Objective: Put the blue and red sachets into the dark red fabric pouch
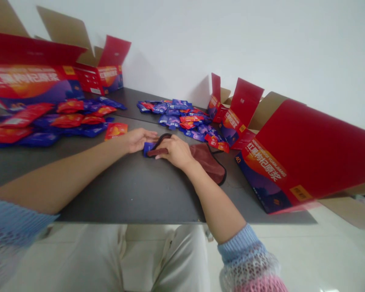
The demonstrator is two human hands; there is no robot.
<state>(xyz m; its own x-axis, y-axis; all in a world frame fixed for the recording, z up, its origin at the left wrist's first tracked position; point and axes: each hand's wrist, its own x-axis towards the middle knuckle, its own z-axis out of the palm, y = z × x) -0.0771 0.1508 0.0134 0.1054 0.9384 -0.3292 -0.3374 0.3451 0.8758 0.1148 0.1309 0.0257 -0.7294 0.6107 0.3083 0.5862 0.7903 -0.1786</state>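
My right hand (177, 151) grips a brown cloth (208, 160) with a black edge, its fingers wrapped over a fold of it. The rest of the cloth trails on the grey table to the right. Just left of it, my left hand (139, 140) is at a small blue sachet (147, 149), with its fingers together at the sachet's upper edge. The cloth covers part of that sachet. A red sachet (116, 130) lies on the table beside my left wrist.
Red and blue sachets are piled at the left (69, 119) and the back middle (182, 115). Open red boxes stand at the far left (27, 83), back left (109, 77) and right (263, 170), with smaller ones (232, 121) behind. The grey table's (134, 202) front edge is above my knees.
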